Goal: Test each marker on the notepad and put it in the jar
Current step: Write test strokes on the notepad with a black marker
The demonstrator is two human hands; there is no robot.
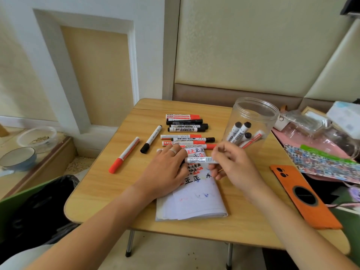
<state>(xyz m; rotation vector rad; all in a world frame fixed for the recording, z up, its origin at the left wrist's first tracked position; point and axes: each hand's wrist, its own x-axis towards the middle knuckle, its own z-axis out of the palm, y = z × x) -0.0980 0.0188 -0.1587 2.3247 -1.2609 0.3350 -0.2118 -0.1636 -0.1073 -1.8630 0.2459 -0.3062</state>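
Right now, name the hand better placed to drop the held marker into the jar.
Right hand: it already grips the marker and sits just below the jar. Left hand rests flat on the notepad.

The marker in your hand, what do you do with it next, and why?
Probably uncap it. The right hand holds the marker sideways over the notepad, the left hand at its other end; its tip isn't showing. Tested ones already stand in the jar.
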